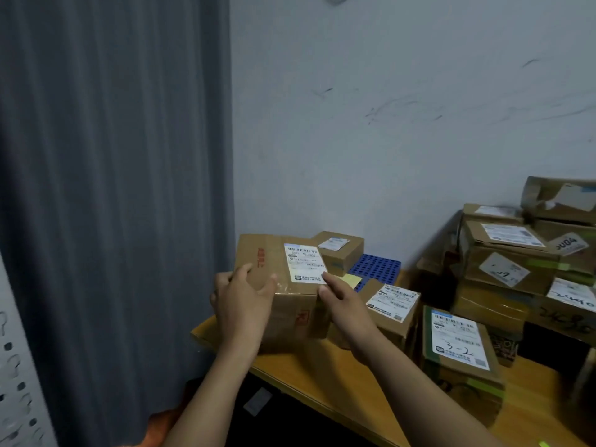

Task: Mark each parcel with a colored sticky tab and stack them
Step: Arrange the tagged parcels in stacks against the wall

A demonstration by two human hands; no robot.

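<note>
A brown cardboard parcel (274, 262) with a white shipping label stands at the table's left end. My left hand (242, 301) grips its near left corner, thumb on top. My right hand (342, 304) holds the parcel's right edge, fingertips at the label's lower corner. A yellow sticky tab (351, 280) shows just beyond those fingertips. Whether it is stuck to the parcel I cannot tell. A smaller parcel (340, 253) sits behind, and two labelled parcels, one (392, 309) beside my right hand and one marked 3-2 (458, 350), stand to the right.
A wooden table (322, 379) carries everything. A blue perforated block (375, 267) lies behind the parcels. Several stacked parcels (509, 262) crowd the right side against the wall. A grey curtain (113, 188) hangs on the left.
</note>
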